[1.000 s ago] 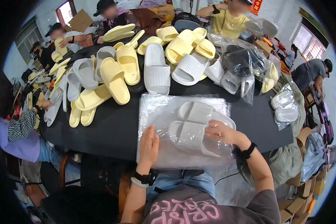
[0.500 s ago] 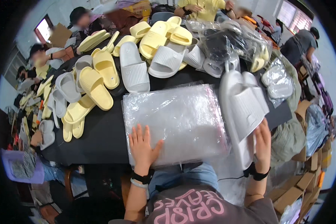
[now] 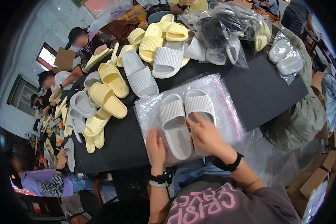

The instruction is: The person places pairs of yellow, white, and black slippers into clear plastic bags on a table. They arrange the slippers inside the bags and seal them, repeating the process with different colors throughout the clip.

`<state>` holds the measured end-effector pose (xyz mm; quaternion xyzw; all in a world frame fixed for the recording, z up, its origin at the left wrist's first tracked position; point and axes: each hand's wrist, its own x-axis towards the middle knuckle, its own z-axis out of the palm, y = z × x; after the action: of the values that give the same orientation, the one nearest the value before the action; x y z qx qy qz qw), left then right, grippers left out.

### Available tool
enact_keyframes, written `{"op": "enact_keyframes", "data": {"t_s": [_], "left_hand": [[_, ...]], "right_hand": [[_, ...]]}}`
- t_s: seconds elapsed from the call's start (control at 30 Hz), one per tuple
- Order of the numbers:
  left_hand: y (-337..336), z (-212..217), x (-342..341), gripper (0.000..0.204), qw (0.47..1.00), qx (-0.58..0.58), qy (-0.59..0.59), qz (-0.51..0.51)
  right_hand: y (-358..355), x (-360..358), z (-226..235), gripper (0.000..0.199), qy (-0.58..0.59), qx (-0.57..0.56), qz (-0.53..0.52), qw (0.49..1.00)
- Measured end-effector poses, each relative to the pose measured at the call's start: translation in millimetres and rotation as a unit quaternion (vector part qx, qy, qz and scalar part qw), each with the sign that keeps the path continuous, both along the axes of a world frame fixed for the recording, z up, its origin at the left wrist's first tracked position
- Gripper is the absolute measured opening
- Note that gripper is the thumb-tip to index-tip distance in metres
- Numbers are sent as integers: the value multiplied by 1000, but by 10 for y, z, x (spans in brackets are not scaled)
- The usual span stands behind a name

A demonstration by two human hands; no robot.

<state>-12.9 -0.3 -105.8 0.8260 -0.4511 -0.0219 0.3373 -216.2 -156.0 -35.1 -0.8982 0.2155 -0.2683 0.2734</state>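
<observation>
A pair of light grey slide slippers lies side by side on a stack of clear plastic bags (image 3: 227,112) in front of me. My right hand (image 3: 209,136) reaches over the right slipper (image 3: 200,106), its slightly blurred fingers stretched across the footbed just below the ribbed strap. No grip around the slipper shows. Beside the left slipper (image 3: 176,136), my left hand (image 3: 155,147) rests on the bags' near left part, fingers extended and nothing in them.
Loose yellow slippers (image 3: 108,99) and grey slippers (image 3: 140,74) cover the black table's (image 3: 276,93) left and far side. Bagged slippers (image 3: 227,33) are heaped at the back right, with another bagged pair (image 3: 286,56) nearby. Cardboard boxes (image 3: 313,171) stand right. Several people work around the left.
The grey slippers have come from the right onto the bag stack. My right hand moved left with them and now lies over one. My left hand shifted beside the pair. The view has turned.
</observation>
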Motion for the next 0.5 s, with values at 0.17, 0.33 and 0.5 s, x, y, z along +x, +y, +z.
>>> {"op": "enact_keyframes", "data": {"t_s": [0.17,0.33,0.5], "left_hand": [[22,351,-99,41,987,-103,119,28],[-245,800,-459,39,990,-3,-34,-136],[-618,835,-833,43,972,70,-140,-177]], "right_hand": [[-225,-473,-101,50,-99,46,-88,990],[-320,-584,-398,49,-80,139,-104,982],[-343,-573,-489,46,-110,156,-90,977]]}}
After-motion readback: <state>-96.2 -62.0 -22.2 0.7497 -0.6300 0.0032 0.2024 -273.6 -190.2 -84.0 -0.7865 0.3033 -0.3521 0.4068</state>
